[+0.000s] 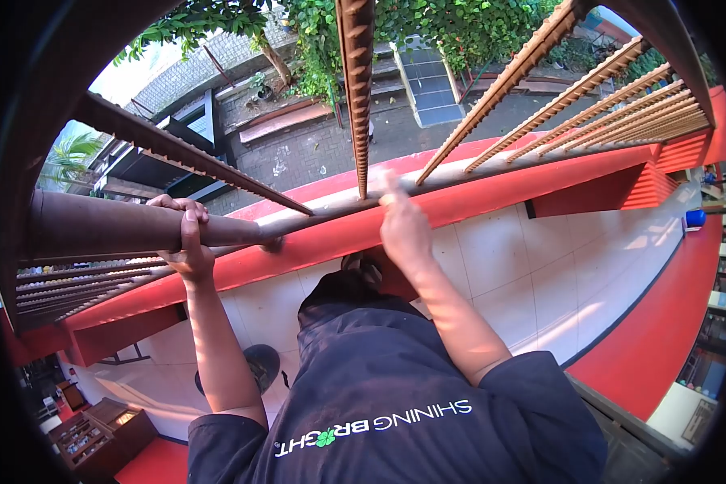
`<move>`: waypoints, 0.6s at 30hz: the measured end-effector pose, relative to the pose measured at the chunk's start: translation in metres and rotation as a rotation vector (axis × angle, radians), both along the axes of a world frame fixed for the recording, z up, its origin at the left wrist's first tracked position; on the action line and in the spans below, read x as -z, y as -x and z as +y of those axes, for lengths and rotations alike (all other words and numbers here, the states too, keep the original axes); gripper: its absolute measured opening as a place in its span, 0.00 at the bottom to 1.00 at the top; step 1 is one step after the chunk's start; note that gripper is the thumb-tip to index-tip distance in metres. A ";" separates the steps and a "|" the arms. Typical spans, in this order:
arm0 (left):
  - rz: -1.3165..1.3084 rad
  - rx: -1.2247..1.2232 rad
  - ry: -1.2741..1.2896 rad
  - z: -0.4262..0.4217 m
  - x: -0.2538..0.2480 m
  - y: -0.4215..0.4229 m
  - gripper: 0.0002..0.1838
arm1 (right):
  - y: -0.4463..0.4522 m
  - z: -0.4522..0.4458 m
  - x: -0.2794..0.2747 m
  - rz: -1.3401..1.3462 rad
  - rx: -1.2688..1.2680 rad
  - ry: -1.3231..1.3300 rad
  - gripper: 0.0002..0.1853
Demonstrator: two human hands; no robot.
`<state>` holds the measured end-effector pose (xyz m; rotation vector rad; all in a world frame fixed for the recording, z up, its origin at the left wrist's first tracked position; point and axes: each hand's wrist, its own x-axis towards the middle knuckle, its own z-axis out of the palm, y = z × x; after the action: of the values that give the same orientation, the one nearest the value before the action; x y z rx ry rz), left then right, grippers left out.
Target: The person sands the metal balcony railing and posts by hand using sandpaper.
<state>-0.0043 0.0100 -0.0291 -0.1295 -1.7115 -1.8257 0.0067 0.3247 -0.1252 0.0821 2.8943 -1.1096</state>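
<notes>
On the left, my left hand [187, 235] is wrapped round a thick brown metal pipe [121, 222], part of a railing. My right hand [404, 227] is raised in front of me, beside the lower end of an upright ribbed brown bar [358, 97]. Motion smears its fingers, and a pale blur shows at their tips; I cannot tell whether they hold something or touch the bar. Another ribbed bar [202, 157] slants down between my two hands. These bars meet a lower brown rail [343, 208] above a red ledge [323, 242].
More ribbed bars [573, 89] fan out to the right. Beyond the railing lie a paved yard [298, 157], leafy plants [484, 32] and a bench [286, 119]. White floor tiles [532, 282] surround my feet. A wooden cabinet [105, 436] stands low left, and a blue container [694, 219] at right.
</notes>
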 end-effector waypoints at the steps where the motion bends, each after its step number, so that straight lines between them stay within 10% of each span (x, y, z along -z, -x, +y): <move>1: -0.001 -0.005 -0.002 0.002 -0.001 -0.001 0.20 | 0.011 0.007 -0.014 -0.037 0.059 -0.021 0.24; 3: -0.004 -0.016 0.004 0.006 -0.006 -0.001 0.19 | 0.014 0.003 0.010 0.321 0.107 -0.040 0.23; 9: -0.032 0.020 0.039 0.003 -0.005 -0.002 0.18 | 0.031 0.008 -0.040 -0.168 0.077 -0.072 0.26; 14: -0.009 0.013 0.044 0.006 -0.007 -0.001 0.17 | 0.030 0.011 0.019 0.124 -0.311 -0.047 0.23; 18: -0.017 0.019 0.043 0.005 -0.006 -0.003 0.18 | 0.018 -0.001 -0.028 0.005 -0.083 -0.208 0.22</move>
<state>-0.0016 0.0153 -0.0227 -0.1489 -1.7677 -1.8090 -0.0115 0.3236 -0.0973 -0.0342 2.9767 -0.7957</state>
